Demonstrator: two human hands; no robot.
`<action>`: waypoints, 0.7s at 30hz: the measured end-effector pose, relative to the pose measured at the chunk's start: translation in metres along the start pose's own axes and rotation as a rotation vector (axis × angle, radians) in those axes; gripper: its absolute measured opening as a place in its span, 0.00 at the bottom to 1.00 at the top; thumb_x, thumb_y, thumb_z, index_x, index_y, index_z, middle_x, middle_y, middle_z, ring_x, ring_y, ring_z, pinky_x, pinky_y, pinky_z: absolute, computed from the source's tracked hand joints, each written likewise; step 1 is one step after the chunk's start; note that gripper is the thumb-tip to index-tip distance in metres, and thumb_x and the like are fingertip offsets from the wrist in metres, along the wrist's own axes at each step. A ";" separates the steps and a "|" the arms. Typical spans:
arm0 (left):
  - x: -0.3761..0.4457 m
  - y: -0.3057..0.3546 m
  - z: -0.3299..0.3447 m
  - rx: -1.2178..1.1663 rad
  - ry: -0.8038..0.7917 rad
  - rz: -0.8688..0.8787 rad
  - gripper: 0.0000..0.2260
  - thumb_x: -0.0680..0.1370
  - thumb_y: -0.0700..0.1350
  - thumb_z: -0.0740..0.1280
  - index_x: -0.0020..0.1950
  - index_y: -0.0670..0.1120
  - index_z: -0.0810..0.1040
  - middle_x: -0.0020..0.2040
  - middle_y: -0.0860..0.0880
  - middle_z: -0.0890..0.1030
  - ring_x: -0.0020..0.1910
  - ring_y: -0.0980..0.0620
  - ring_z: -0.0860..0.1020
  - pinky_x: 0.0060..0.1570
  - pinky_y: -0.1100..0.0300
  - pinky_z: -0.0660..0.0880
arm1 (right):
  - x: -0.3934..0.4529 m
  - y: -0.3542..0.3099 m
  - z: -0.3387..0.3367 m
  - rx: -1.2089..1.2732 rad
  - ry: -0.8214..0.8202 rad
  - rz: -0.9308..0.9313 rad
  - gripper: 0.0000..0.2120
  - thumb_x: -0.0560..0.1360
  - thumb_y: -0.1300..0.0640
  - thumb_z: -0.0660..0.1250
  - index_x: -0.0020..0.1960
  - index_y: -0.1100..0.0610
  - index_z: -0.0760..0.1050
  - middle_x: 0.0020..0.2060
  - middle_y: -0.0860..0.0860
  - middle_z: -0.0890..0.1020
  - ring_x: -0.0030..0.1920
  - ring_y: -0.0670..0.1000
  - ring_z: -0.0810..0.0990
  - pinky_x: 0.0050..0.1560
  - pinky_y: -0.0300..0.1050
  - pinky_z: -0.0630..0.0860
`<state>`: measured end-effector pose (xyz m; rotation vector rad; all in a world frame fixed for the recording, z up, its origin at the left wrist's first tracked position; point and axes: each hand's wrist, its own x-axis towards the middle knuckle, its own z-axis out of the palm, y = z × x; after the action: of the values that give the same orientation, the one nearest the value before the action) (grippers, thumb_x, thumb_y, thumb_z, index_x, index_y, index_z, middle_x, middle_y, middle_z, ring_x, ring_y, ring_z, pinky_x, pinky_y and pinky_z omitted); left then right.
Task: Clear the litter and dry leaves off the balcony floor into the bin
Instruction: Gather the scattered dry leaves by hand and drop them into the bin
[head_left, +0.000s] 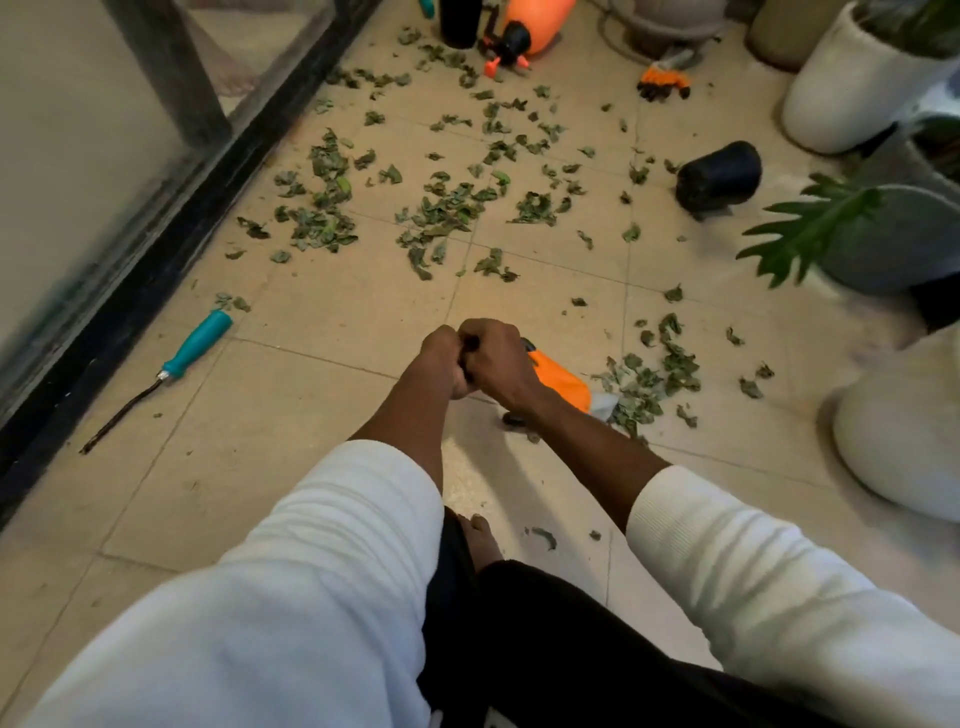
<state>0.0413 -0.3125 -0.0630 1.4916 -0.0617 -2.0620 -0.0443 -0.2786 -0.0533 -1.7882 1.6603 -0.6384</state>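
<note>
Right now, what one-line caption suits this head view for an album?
Both hands meet, curled, above a tiled floor strewn with dry leaves.

- Both forearms are stretched forward from the lower edge of the frame toward its centre, white sleeves pushed back to mid-forearm.
- The left hand (441, 361) is curled into a fist, knuckles turned up.
- The right hand (501, 358) is curled likewise and pressed against the left; something small and dark is glimpsed between them, though it cannot be identified.
</note>
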 end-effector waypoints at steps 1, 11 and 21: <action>-0.003 -0.006 0.010 -0.017 -0.010 0.004 0.16 0.82 0.44 0.53 0.63 0.40 0.75 0.61 0.42 0.78 0.65 0.45 0.74 0.55 0.53 0.73 | -0.003 0.003 -0.010 -0.021 0.013 0.014 0.06 0.63 0.66 0.63 0.33 0.56 0.74 0.29 0.53 0.76 0.34 0.55 0.73 0.34 0.45 0.65; -0.027 -0.054 0.074 0.313 -0.046 0.016 0.15 0.82 0.41 0.54 0.35 0.45 0.66 0.29 0.48 0.67 0.25 0.51 0.60 0.21 0.66 0.57 | -0.047 0.066 -0.127 0.172 0.179 0.263 0.04 0.71 0.68 0.70 0.40 0.67 0.82 0.34 0.61 0.84 0.35 0.56 0.82 0.38 0.52 0.82; -0.006 -0.059 0.087 0.438 0.080 0.069 0.14 0.80 0.40 0.53 0.34 0.47 0.66 0.29 0.50 0.66 0.25 0.52 0.60 0.25 0.64 0.56 | -0.008 0.138 -0.051 -0.409 -0.186 0.396 0.06 0.76 0.58 0.66 0.50 0.59 0.72 0.51 0.59 0.79 0.51 0.60 0.79 0.45 0.48 0.73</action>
<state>-0.0595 -0.2866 -0.0468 1.7955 -0.5574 -2.0145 -0.1775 -0.2802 -0.1161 -1.6431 2.0362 0.0468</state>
